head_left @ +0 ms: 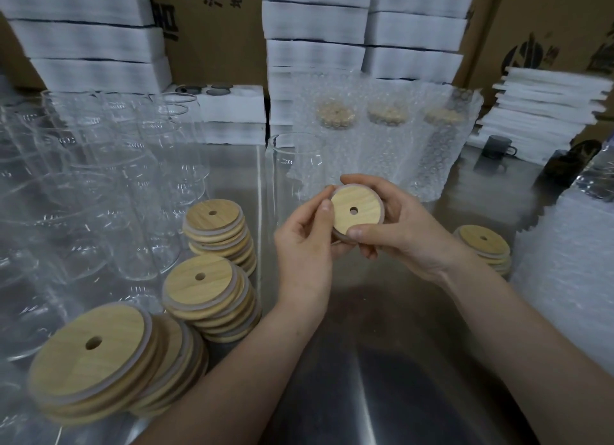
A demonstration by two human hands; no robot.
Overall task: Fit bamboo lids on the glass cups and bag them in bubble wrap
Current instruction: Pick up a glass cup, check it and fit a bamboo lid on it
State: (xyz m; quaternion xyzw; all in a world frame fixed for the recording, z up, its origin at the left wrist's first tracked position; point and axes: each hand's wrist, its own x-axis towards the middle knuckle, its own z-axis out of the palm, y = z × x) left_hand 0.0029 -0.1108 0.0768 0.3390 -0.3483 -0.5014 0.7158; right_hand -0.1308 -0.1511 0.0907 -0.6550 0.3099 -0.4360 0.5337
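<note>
A round bamboo lid with a centre hole and a pale sealing ring is held above the metal table. My left hand pinches its left rim and my right hand grips its right and lower rim. An empty glass cup stands just behind the hands. Several more glass cups crowd the left side. Stacks of bamboo lids lie at the front left, and a small stack of lids sits to the right. Three lidded cups in bubble wrap stand at the back.
White foam trays and cardboard boxes are piled along the back. More foam sheets lie at the right rear, with a dark mug beside them. A pile of bubble wrap bags fills the right edge.
</note>
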